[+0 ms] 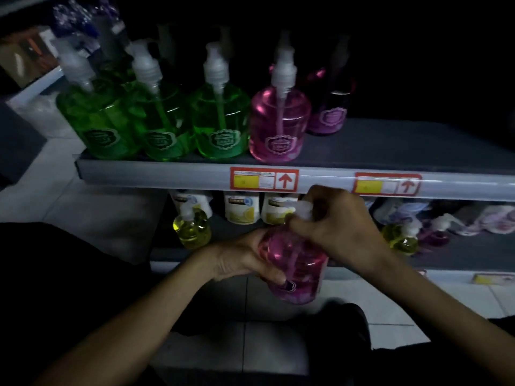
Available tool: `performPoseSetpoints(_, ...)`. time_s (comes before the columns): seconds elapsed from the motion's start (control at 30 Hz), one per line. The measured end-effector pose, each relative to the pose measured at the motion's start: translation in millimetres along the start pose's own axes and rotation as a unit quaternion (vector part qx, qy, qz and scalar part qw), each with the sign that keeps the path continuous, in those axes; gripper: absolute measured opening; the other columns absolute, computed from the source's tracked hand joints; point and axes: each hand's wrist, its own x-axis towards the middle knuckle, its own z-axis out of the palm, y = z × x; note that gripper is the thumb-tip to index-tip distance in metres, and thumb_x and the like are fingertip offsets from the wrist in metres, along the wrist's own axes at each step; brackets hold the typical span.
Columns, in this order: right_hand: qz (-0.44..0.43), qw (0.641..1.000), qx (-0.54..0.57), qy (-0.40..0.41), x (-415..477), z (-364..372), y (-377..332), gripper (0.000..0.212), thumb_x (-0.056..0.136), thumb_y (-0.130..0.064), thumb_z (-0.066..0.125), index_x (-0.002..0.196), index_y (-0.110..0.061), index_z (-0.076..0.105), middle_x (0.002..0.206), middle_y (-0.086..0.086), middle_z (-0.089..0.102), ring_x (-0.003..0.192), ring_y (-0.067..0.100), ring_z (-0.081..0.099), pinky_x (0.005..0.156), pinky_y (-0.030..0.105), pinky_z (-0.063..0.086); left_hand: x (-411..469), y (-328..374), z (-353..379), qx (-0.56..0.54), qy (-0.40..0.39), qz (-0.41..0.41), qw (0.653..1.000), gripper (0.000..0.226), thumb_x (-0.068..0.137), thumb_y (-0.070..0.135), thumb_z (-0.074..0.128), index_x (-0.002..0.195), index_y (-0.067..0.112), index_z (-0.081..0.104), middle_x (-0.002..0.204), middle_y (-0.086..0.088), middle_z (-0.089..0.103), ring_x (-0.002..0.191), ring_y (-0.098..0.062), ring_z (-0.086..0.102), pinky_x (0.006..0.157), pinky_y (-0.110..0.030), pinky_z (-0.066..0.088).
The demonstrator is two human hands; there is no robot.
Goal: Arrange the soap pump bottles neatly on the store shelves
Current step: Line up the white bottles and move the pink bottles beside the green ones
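You hold a pink soap pump bottle [298,268] tilted in mid-air, below the front rail of the upper shelf [167,174]. Your left hand [245,257] wraps round its body; your right hand [334,227] curls over the white pump head [303,208] (it seems to pinch the collar, though the dim light blurs it). On the upper shelf, three green bottles [220,121] stand beside a second pink bottle [280,123].

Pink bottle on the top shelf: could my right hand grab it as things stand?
Probably not yet: the shelf bottle stands unblocked, but the right hand grips the held bottle's pump.
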Motion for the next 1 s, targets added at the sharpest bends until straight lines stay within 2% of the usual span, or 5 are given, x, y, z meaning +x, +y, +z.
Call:
performPoseSetpoints(0.2, 0.077, 0.975, 0.209, 0.016, -7, -55, 10, 0.019, 0.081, -0.034, 0.073, 0.090, -0.019, 0.066, 0.067, 0.003, 0.061, 0.065, 0.014, 0.061, 0.068, 0.037, 0.047, 12, 26, 43, -0.051, 0.036, 0.055, 0.997, 0.066, 0.060, 0.030, 0.085, 0.121, 0.022, 0.059, 0.118, -0.001, 0.068, 0.110, -0.015, 0.064, 0.076, -0.027, 0.055)
performPoseSetpoints(0.5, 0.065, 0.986, 0.040, 0.149, -30, -79, 6, 0.048, 0.075, -0.069, 0.045, 0.084, -0.025, 0.062, 0.076, -0.008, 0.068, 0.071, 0.000, 0.061, 0.063, 0.018, 0.046, 34, 55, 67, 0.049, 0.162, 0.170, 0.971, 0.069, 0.059, 0.039, 0.088, 0.120, 0.024, 0.061, 0.123, -0.007, 0.066, 0.116, -0.025, 0.061, 0.097, -0.048, 0.049)
performPoseSetpoints(0.67, -0.047, 0.971, 0.225, 0.058, -22, -90, 13, 0.059, 0.085, -0.018, 0.070, 0.137, -0.036, 0.048, 0.130, -0.013, 0.059, 0.120, 0.000, 0.055, 0.098, 0.024, 0.047, 41, 86, 70, 0.174, 0.279, 0.235, 0.915, 0.071, 0.060, 0.036, 0.086, 0.122, 0.042, 0.051, 0.118, 0.014, 0.067, 0.113, -0.005, 0.061, 0.098, -0.037, 0.049)
performPoseSetpoints(0.87, -0.139, 0.950, 0.265, 0.093, 8, -89, 33, 0.073, 0.084, 0.016, 0.060, 0.144, -0.021, 0.039, 0.141, -0.006, 0.052, 0.133, 0.008, 0.046, 0.106, 0.032, 0.045, 58, 109, 63, 0.325, 0.303, 0.229, 0.866, 0.088, 0.088, 0.016, 0.066, 0.152, 0.037, 0.009, 0.127, 0.015, 0.058, 0.105, 0.019, 0.053, 0.088, -0.002, 0.039)
performPoseSetpoints(1.0, -0.164, 0.953, 0.239, 0.090, 33, -88, 46, 0.075, 0.083, 0.022, 0.054, 0.146, -0.014, 0.036, 0.148, 0.006, 0.040, 0.140, 0.020, 0.037, 0.108, 0.044, 0.042, 69, 111, 62, 0.423, 0.366, 0.225, 0.798, 0.079, 0.096, 0.004, 0.051, 0.153, 0.032, 0.004, 0.123, -0.010, 0.063, 0.104, -0.004, 0.064, 0.087, -0.025, 0.054)
